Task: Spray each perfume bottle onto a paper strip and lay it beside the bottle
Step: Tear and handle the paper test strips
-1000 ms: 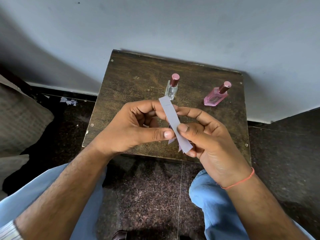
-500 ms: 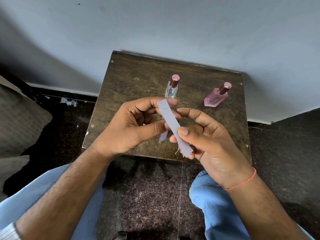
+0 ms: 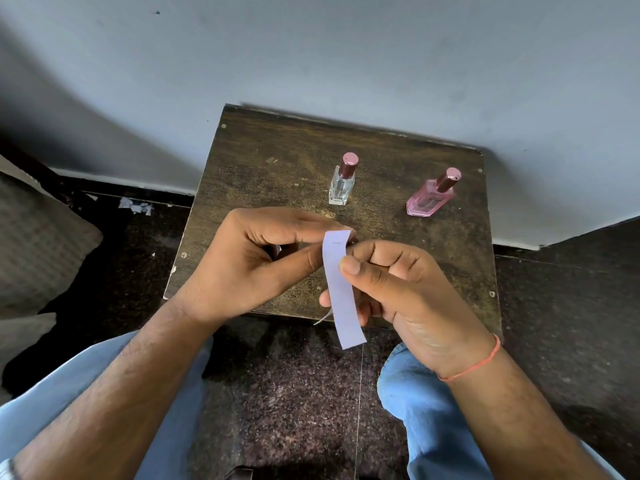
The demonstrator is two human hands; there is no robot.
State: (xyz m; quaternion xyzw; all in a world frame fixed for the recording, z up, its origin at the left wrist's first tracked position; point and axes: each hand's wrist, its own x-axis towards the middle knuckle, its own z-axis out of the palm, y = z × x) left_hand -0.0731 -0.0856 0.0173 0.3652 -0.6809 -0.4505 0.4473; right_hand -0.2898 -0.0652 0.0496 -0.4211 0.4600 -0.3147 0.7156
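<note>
A long pale lilac paper strip (image 3: 341,289) is held up over the near edge of the small dark scuffed wooden bench (image 3: 263,174), its lower end hanging free past that edge, above the floor between the knees. Right hand (image 3: 401,292) has it: thumb pressed on the front face approx. a third down, fingers curled behind. Left hand (image 3: 256,261) is curled at the strip's top end, fingertips meeting it w/ thumb underneath; looks like a pinch, but can't tell how firm. A thin sliver of more paper (image 3: 323,317) pokes out behind the strip near the right hand's fingers, so prob. a second strip or more tucked there; count not readable. Further back on the bench, the small clear square glass perfume bottle w/ rose-metallic cap (image 3: 342,181) stands upright, cap on. To its right, well apart, the pink faceted glass perfume bottle w/ matching rose cap (image 3: 431,197) also stands capped; its lean may just be the wide lens. No strip lies beside either bottle, and neither hand is on a bottle. Progress, as a judgement: at the very start, nothing sprayed or laid as far as visible; the step in hand looks like separating one strip from the rest. Left to do: uncap & spray bottle 1 onto a strip, lay it beside; same for bottle 2. Beyond: dark speckled stone floor (image 3: 294,393), blue-grey wall (image 3: 346,57), paper scraps (image 3: 135,206) on the floor at left, a thin orange thread (image 3: 474,363) on the right wrist.
</note>
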